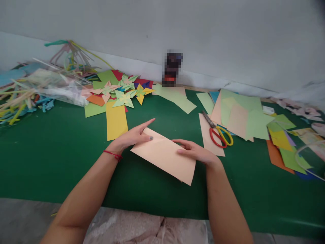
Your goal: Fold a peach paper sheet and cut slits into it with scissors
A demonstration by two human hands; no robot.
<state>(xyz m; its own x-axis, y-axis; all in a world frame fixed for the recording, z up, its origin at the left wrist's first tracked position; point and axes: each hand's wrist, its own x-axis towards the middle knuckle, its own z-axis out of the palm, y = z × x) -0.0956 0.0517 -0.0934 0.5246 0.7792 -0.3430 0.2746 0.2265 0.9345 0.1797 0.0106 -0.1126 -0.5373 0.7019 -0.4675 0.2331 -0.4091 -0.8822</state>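
A pale peach sheet of paper (166,154) is held tilted above the green table, its near right corner pointing toward me. My left hand (138,135) grips its far left corner, thumb on top and index finger stretched out past the edge. With thumb on the upper face and fingers behind the far edge, my right hand (194,151) pinches the right part of the sheet. Just right of that hand, scissors (217,130) with one red and one yellow handle lie on a peach strip (209,135).
Folded paper stars (124,93) lie on coloured sheets at the back left, with a yellow sheet (116,120) nearer. Paper strips (27,95) are heaped at far left. Green and peach sheets (243,112) spread at right, beside smaller coloured pieces (284,145). A pixelated object (172,67) stands by the wall.
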